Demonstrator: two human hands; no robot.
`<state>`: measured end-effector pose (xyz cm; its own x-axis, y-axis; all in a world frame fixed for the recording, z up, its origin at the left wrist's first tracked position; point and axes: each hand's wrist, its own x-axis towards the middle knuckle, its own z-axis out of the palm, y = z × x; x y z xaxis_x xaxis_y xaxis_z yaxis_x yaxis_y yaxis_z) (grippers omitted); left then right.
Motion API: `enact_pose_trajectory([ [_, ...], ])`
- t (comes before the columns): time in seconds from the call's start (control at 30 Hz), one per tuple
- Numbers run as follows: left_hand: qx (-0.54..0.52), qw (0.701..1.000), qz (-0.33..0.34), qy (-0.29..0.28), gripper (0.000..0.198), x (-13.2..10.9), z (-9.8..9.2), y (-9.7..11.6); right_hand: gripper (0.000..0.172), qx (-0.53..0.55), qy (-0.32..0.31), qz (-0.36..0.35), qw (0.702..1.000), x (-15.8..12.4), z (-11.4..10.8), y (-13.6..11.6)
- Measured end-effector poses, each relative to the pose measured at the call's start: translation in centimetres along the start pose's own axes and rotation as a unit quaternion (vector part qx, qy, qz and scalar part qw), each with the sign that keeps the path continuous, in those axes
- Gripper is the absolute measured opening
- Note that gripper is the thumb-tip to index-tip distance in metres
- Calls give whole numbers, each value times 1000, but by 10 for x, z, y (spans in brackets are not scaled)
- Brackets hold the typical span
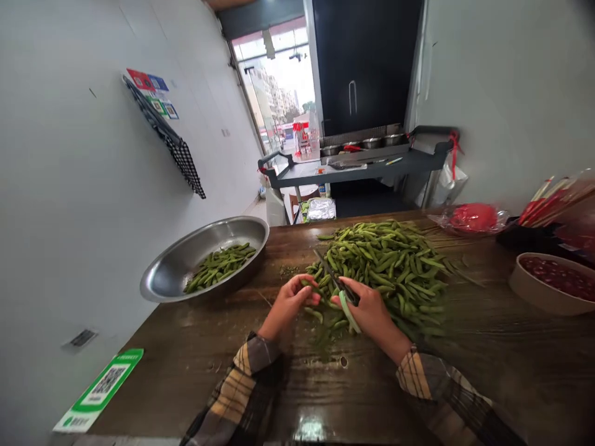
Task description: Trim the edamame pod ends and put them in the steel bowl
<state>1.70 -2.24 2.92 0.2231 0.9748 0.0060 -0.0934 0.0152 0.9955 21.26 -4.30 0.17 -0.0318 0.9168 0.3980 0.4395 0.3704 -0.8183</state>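
My left hand [289, 305] is closed in a pinch on a green soybean pod [307, 284], partly covered by the fingers. In my right hand [375, 314] is a pair of scissors [331, 267] with dark blades and a pale green handle. The blades point up and to the left, above the pods. Under and beyond both hands spreads a large pile of green soybean pods [385, 260] on the dark wooden table [223, 337]. Left of the pile stands a wide steel basin [170, 272], which has a smaller heap of pods [220, 267] in it.
At the right are a tub of dark red food [553, 285], a red bundle in clear plastic [476, 217] and a bunch of skewers [548, 198]. A green QR-code card [105, 387] lies at the table's left corner. Behind the table stands a grey cart [353, 173].
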Motion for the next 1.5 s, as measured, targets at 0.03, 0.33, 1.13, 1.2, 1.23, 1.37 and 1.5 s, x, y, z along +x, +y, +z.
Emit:
enact_pose_trajectory([
  [0.03,-20,1000,-5,-1,36,-1,0,0,44,-4,2,4,1000,0,-1,0],
  [0.33,48,999,5,-7,32,-3,-1,1,44,-33,-9,7,999,-3,-8,2],
  [1.13,155,987,51,-2,30,-10,3,-1,52,-68,-161,-54,983,-10,-5,-3],
  [1.2,170,984,60,-7,29,-10,1,0,51,-72,-160,-56,983,-10,-5,-4],
  [1.23,176,982,67,-11,29,-9,0,0,51,-74,-161,-54,983,-9,-6,-4],
  [1.37,196,977,78,-23,29,-8,-4,4,49,-73,-170,-50,981,-9,-8,-8],
  [1.5,206,975,70,-42,30,-7,-8,8,47,-59,-179,-56,981,-9,-10,-7],
])
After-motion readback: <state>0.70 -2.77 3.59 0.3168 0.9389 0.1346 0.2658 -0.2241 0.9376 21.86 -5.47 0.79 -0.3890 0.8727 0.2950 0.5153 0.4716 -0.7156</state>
